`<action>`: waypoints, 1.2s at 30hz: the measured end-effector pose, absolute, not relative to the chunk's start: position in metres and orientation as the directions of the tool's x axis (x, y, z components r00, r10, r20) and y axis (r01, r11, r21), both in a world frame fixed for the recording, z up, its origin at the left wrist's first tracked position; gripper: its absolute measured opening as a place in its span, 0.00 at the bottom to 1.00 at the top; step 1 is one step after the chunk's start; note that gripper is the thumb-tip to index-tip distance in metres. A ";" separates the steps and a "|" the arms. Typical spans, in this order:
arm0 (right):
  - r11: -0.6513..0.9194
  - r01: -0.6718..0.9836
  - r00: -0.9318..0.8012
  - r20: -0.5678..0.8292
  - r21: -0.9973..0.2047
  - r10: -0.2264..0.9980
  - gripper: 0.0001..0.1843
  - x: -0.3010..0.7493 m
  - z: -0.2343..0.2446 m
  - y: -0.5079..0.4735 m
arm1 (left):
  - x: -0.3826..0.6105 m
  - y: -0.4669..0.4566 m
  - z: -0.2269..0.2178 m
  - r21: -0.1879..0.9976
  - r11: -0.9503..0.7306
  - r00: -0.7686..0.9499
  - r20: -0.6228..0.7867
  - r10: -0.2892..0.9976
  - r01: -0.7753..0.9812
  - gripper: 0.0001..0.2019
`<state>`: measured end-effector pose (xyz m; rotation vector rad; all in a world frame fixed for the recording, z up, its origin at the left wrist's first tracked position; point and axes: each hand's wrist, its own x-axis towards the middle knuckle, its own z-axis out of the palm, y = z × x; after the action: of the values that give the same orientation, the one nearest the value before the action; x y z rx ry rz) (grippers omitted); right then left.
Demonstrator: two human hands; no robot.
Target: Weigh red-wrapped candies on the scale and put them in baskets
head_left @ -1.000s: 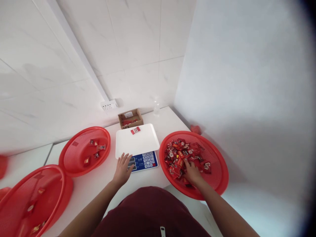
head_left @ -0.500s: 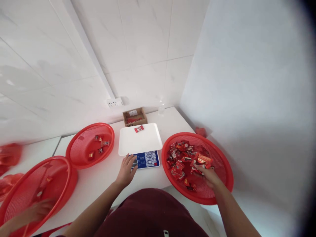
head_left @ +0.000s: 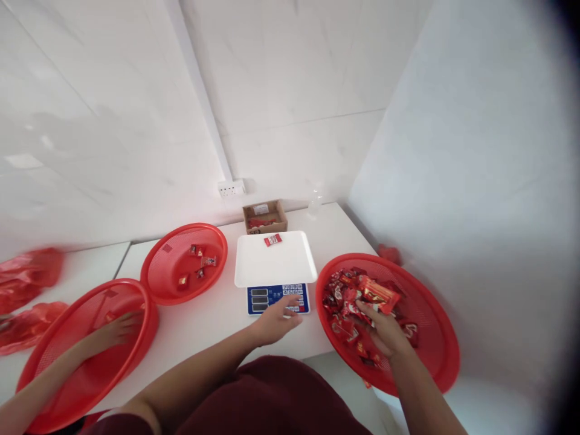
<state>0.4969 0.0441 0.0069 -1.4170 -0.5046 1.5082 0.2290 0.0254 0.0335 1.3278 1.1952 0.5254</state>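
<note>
My right hand [head_left: 384, 329] is closed on several red and gold wrapped snack packets [head_left: 377, 295], held over the right red basket [head_left: 441, 338]. More small red packets [head_left: 342, 299] lie heaped inside that basket. My left hand [head_left: 276, 320], fingers apart and holding nothing, hovers at the blue keypad of a digital scale [head_left: 260, 300], covering some of its keys. On the scale's white tray [head_left: 275, 266] a single red packet [head_left: 272, 240] lies near the far edge.
Another person's hand [head_left: 115, 332] reaches into the near left red basket [head_left: 149, 302]. A farther red basket [head_left: 151, 260] holds several packets. Behind the scale stand a cardboard box [head_left: 281, 226] and a clear bottle [head_left: 315, 202]. Red plastic bags [head_left: 34, 275] lie far left.
My left hand has moved right, from the scale's display to its keypad. My right hand has lifted the packets slightly. The co-worker's hand reaches deeper into the basket. The view has shifted left.
</note>
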 end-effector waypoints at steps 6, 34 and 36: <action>-0.452 -0.252 -0.225 -0.403 -0.856 0.887 0.27 0.394 0.038 0.058 | 0.231 0.051 0.045 0.732 0.629 0.535 -0.432 0.726 -0.261 0.27; -0.566 0.214 0.073 -0.565 -0.796 0.822 0.18 0.329 -0.026 0.096 | 0.114 0.061 -0.001 0.706 0.510 0.095 -0.538 0.837 -0.492 0.32; -0.519 0.311 0.051 -0.531 -0.797 0.846 0.19 0.333 -0.028 0.103 | 0.107 0.042 -0.002 0.732 0.514 0.089 -0.536 0.840 -0.447 0.28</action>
<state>0.3332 0.1031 -0.0277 -1.8593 -1.1572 1.4805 0.1068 0.0421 -0.0016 0.4346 1.1110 1.0028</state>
